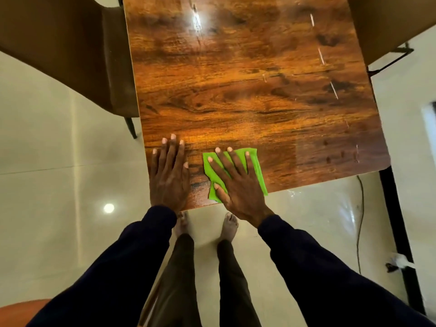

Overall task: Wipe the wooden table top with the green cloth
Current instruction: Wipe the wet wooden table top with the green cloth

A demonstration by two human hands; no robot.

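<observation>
Glossy brown wood-grain tabletop [247,86] fills the view. At its near edge the left hand [168,173] lies flat on bare wood, fingers [173,147] spread. Just beside it, the right hand [236,182] presses spread fingers [223,159] on the bright green cloth [256,167].

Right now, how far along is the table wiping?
Done: I cannot tell; the wooden table top shows only glare, no clear wiped band. In hand: the right hand presses the green cloth flat at the near edge, while the left hand rests flat beside it. Left: seemingly the far stretch.
</observation>
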